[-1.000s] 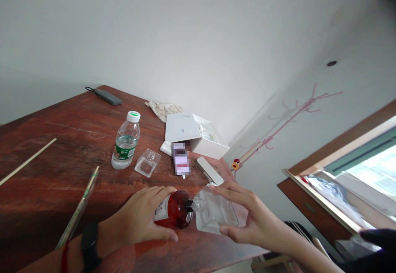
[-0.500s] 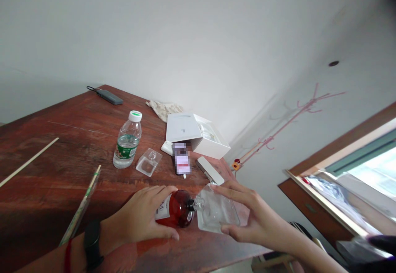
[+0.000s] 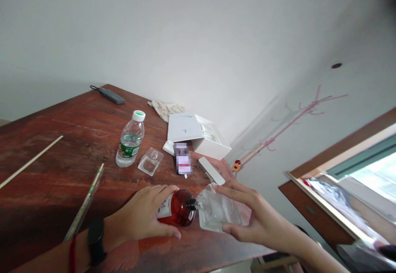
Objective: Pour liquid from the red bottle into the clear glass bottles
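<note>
My left hand [image 3: 151,215] is wrapped round a red-amber bottle [image 3: 183,207] with a white label, tilted onto its side. The bottle's black threaded neck points right, at the mouth of a clear flat plastic container [image 3: 218,207]. Around that container's far end my right hand [image 3: 247,211] is closed, thumb below and fingers above. Neck and mouth meet or nearly meet; I cannot tell whether they touch. Beyond my hands lies a second clear plastic piece [image 3: 151,161], shaped like a flat tray with a round knob.
A water bottle [image 3: 130,141] with a green label stands upright. Near it are a phone [image 3: 183,159], an open white box [image 3: 213,141], a white oblong case [image 3: 210,170], a cloth [image 3: 165,110], a dark grey device [image 3: 111,96], wrapped chopsticks [image 3: 85,202] and a thin stick [image 3: 32,161].
The whole view has shifted slightly, so things appear a little further right. My hands keep the same hold on the red-amber bottle and the clear container.
</note>
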A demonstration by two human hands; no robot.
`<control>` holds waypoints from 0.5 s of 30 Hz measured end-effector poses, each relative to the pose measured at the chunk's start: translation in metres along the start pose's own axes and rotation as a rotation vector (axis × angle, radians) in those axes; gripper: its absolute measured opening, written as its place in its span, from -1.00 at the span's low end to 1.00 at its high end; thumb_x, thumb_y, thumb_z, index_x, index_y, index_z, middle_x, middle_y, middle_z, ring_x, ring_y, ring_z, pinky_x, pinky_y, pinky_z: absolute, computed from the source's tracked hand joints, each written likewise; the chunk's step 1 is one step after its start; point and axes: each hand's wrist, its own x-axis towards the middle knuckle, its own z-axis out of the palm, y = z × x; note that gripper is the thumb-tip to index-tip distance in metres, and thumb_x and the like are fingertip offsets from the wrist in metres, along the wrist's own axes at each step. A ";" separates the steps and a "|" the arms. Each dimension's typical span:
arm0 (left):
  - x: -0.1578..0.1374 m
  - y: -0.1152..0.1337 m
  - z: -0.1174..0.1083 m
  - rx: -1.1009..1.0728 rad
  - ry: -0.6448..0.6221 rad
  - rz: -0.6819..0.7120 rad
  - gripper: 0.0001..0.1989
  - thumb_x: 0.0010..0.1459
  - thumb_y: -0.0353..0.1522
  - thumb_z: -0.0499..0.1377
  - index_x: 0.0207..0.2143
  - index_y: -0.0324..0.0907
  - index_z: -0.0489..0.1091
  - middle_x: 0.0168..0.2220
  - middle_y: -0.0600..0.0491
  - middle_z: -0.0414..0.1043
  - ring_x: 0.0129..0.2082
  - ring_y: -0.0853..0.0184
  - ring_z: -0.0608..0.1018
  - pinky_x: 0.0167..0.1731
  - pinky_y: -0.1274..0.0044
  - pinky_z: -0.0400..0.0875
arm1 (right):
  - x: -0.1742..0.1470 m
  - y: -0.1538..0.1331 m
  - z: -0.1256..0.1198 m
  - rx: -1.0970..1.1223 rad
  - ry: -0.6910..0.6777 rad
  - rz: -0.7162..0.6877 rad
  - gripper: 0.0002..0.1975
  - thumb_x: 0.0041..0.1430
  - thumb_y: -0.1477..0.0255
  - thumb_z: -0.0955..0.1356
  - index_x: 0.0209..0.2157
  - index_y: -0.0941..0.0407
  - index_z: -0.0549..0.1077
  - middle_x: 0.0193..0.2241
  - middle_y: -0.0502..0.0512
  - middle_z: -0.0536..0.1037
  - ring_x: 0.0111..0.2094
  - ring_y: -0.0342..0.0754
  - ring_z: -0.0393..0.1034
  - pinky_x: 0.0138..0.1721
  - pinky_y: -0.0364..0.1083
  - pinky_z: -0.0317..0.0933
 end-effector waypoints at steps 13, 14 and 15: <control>0.002 0.004 -0.005 -0.025 -0.036 -0.019 -0.08 -0.01 0.05 0.61 0.31 -0.04 0.39 0.28 -0.10 0.58 0.24 -0.15 0.61 0.27 0.18 0.45 | 0.004 -0.004 -0.003 0.001 -0.008 -0.007 -0.19 0.21 0.31 0.60 0.45 -0.13 0.39 0.21 0.26 0.61 0.11 0.28 0.63 0.07 0.15 0.57; 0.001 0.004 -0.005 -0.032 -0.034 -0.014 -0.10 0.00 0.05 0.61 0.29 -0.05 0.41 0.26 -0.09 0.60 0.23 -0.15 0.63 0.24 0.19 0.46 | 0.005 -0.005 -0.003 -0.007 -0.006 -0.009 -0.18 0.20 0.31 0.60 0.45 -0.13 0.39 0.22 0.26 0.61 0.11 0.29 0.63 0.06 0.15 0.58; 0.001 0.004 -0.005 -0.037 -0.030 -0.011 -0.11 0.00 0.05 0.60 0.28 -0.05 0.42 0.25 -0.08 0.61 0.21 -0.16 0.64 0.23 0.20 0.47 | 0.005 -0.005 -0.003 -0.016 -0.003 -0.013 -0.17 0.20 0.31 0.60 0.46 -0.14 0.39 0.22 0.26 0.61 0.11 0.29 0.63 0.06 0.16 0.58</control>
